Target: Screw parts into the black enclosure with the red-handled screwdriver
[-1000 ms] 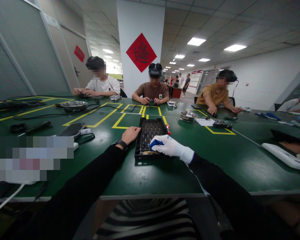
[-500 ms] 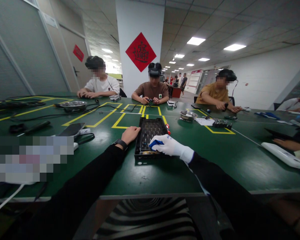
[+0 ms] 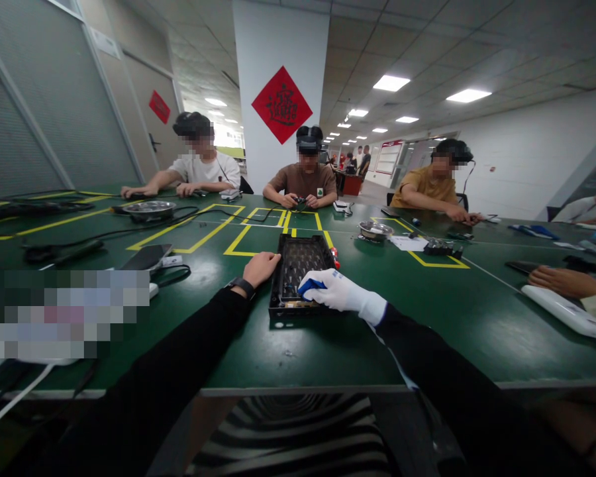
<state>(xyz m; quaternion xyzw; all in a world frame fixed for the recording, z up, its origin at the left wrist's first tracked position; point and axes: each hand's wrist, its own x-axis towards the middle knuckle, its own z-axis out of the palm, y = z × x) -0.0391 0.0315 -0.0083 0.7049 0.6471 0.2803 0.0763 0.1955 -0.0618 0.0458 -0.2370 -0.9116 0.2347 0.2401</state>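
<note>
A black rectangular tray-like case point(image 3: 304, 255) lies on the green table in front of me, with a patterned inside and a brownish strip near its front edge. My right hand point(image 3: 332, 290), in a white glove, is closed on a blue cloth point(image 3: 310, 286) over the front right part of the case. Bare and with a dark watch at the wrist, my left hand point(image 3: 261, 269) rests against the left edge of the case; its fingers lie together, and whether they grip the edge is hard to tell. Something red point(image 3: 334, 257) sits beside the case's right edge.
Across the green table point(image 3: 288, 358) sit several people with headsets. Metal bowls point(image 3: 375, 230) stand further back, near a paper sheet point(image 3: 408, 243) and black parts point(image 3: 442, 248). Cables and a dark flat device point(image 3: 146, 257) lie left. At right, another person's hand is near a white device point(image 3: 566, 310).
My hands and the blue cloth stay nearly in place on the case. The person at the back left has stretched an arm outward, and the hand at the far right has shifted.
</note>
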